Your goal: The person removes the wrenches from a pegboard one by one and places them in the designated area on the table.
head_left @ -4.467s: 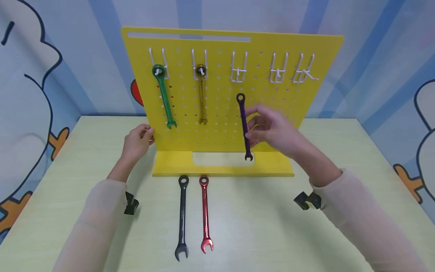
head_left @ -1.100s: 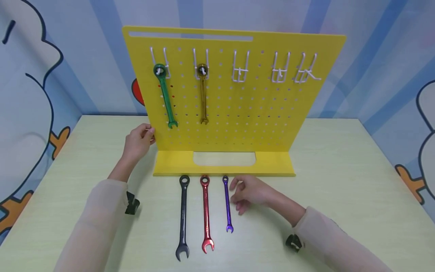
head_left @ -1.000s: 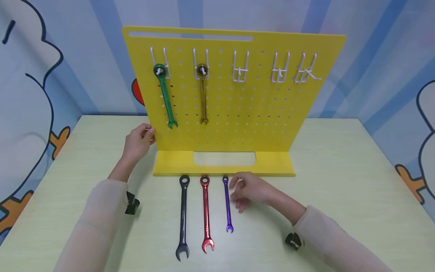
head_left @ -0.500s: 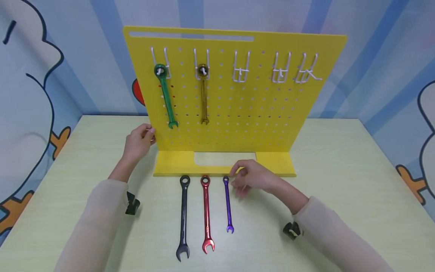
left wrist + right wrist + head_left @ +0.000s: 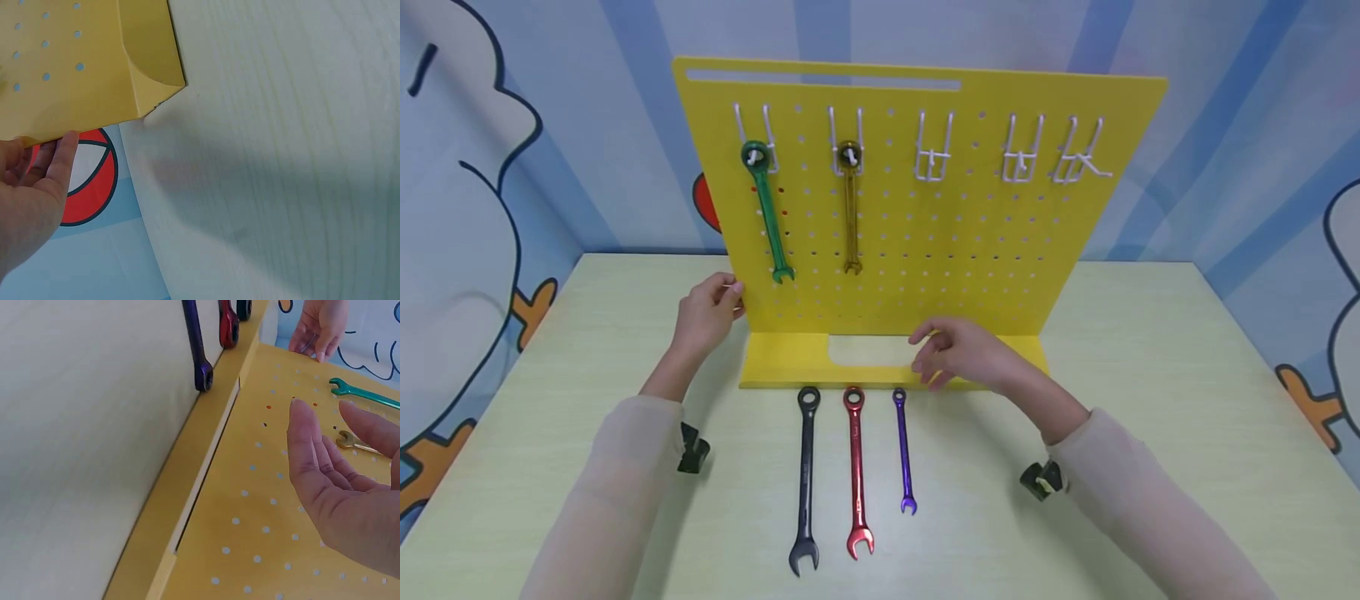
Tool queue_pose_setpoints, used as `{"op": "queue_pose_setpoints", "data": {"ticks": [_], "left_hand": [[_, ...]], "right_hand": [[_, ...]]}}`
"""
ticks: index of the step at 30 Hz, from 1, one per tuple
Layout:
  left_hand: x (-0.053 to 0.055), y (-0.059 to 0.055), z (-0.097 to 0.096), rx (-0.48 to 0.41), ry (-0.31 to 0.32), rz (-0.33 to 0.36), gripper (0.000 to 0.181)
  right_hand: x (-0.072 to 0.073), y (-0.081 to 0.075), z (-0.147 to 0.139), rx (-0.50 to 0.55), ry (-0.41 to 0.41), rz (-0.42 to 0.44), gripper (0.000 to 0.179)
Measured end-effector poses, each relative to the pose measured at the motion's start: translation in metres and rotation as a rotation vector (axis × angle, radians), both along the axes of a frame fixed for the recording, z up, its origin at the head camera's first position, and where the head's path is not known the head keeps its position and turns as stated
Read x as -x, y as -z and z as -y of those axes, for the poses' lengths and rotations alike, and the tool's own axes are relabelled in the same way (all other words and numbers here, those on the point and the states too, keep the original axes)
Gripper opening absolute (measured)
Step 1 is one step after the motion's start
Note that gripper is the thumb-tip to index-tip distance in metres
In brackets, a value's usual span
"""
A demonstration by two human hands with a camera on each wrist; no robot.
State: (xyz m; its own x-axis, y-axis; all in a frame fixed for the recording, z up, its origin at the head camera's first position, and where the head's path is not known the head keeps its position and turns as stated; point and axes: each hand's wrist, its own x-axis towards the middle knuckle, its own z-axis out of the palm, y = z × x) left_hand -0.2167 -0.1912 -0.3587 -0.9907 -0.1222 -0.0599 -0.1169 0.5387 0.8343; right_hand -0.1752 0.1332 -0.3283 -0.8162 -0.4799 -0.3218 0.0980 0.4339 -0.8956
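Note:
My left hand (image 5: 706, 315) holds the left edge of a yellow pegboard (image 5: 925, 275), pinching it between thumb and fingers; the left wrist view shows the fingertips at that edge. My right hand (image 5: 966, 354) hovers over the board's base with relaxed fingers and nothing in them. Just below it on the table lies a small purple combination wrench (image 5: 904, 454). Left of that are a red wrench (image 5: 856, 475) and a longer black wrench (image 5: 806, 479), ring ends toward the board. A green wrench (image 5: 767, 212) and a gold wrench (image 5: 851, 212) hang from hooks.
Three white hooks without wrenches, a middle hook (image 5: 933, 158), another hook (image 5: 1021, 162) and a skewed rightmost hook (image 5: 1078, 158), stick out of the board. The pale table (image 5: 1120, 333) reaches back to a blue cartoon-printed wall (image 5: 1210, 125).
Earlier my right hand held the purple wrench up before the board; by about a second ago the wrench lay on the table. Since then that hand has risen toward the board. My left hand stays put.

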Motion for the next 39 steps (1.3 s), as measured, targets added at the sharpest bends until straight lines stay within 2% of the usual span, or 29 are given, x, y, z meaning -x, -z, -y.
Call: {"op": "queue_pose_setpoints", "data": {"ticks": [9, 18, 26, 31, 39], "left_hand": [[0.000, 0.000, -0.002, 0.016, -0.015, -0.007, 0.032], [-0.001, -0.001, 0.000, 0.003, 0.002, -0.006, 0.034], [0.001, 0.002, 0.000, -0.012, -0.017, -0.005, 0.032], [-0.001, -0.001, -0.001, -0.002, -0.019, 0.000, 0.032], [0.000, -0.002, 0.001, -0.027, 0.002, 0.003, 0.033]], "right_hand": [[0.010, -0.007, 0.003, 0.063, 0.015, -0.039, 0.038], [0.015, -0.012, 0.009, 0.127, 0.044, -0.135, 0.039], [0.019, -0.020, 0.015, 0.198, 0.090, -0.134, 0.040], [0.022, -0.025, 0.019, 0.207, 0.086, -0.148, 0.044], [0.027, -0.040, 0.027, 0.223, 0.053, -0.220, 0.044]]}}
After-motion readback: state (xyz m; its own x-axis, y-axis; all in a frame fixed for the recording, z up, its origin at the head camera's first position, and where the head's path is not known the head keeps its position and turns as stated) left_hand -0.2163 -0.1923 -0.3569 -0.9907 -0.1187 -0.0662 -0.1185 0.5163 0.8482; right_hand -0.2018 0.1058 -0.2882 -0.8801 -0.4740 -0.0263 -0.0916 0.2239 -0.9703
